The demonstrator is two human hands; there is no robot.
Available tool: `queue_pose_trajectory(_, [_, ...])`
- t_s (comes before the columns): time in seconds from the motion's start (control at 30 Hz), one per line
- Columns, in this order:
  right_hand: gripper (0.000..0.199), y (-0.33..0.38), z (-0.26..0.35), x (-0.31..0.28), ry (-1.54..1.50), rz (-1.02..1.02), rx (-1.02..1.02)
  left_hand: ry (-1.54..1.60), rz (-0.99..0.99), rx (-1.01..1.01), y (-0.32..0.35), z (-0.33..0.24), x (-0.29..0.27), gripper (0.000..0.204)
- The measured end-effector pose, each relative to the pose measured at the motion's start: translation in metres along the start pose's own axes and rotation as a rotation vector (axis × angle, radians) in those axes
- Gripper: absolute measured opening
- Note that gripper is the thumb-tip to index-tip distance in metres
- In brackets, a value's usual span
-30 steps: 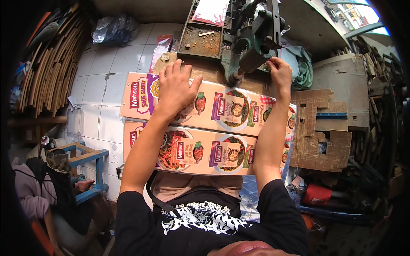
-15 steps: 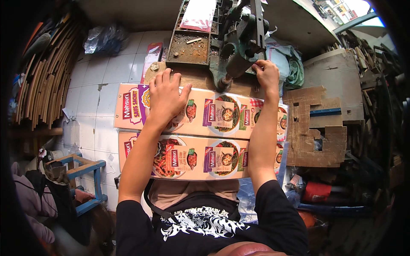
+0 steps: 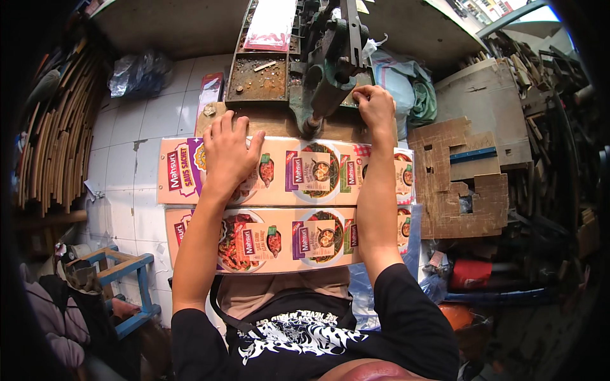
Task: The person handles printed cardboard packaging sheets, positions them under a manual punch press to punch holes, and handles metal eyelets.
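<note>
Single view, head-worn fisheye, left unit of a side-by-side pair. It looks steeply down from above the person's chest, facing forward over a flattened printed carton [image 3: 286, 203] close below. Forearms enter from the lower edge; left hand [image 3: 229, 152] and right hand [image 3: 375, 108] sit near frame centre. Straight edges bow toward the dark rim. No second view to compare overlap.

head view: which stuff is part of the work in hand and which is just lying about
In use: printed cartons under the flat left hand; green press, right hand closed at its base.

Lying about: cut cardboard, parts tray, blue stool, plastic bag.
</note>
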State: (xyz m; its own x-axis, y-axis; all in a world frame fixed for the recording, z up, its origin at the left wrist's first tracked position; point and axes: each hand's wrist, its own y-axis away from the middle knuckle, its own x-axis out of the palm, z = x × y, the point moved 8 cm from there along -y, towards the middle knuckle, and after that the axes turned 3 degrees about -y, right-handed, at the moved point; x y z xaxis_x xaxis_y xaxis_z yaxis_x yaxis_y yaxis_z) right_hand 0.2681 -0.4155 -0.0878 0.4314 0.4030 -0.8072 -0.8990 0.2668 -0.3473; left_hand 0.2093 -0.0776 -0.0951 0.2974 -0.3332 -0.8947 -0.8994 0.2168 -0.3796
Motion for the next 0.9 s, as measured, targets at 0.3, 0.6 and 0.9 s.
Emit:
queue_pose_trajectory(0.3, [0.013,-0.001,-0.003,0.0,0.002,0.014,0.059,-0.002,-0.028,0.017,-0.003,-0.001,-0.001,0.043])
queue_pose_trajectory(0.6, [0.012,-0.002,-0.004,0.001,-0.018,-0.01,0.046,0.005,-0.014,0.012,-0.001,0.0,-0.002,0.04])
queue_pose_trajectory(0.9, [0.013,-0.003,-0.004,-0.003,-0.086,0.025,0.047,0.009,0.002,0.0,-0.001,0.0,0.0,0.04])
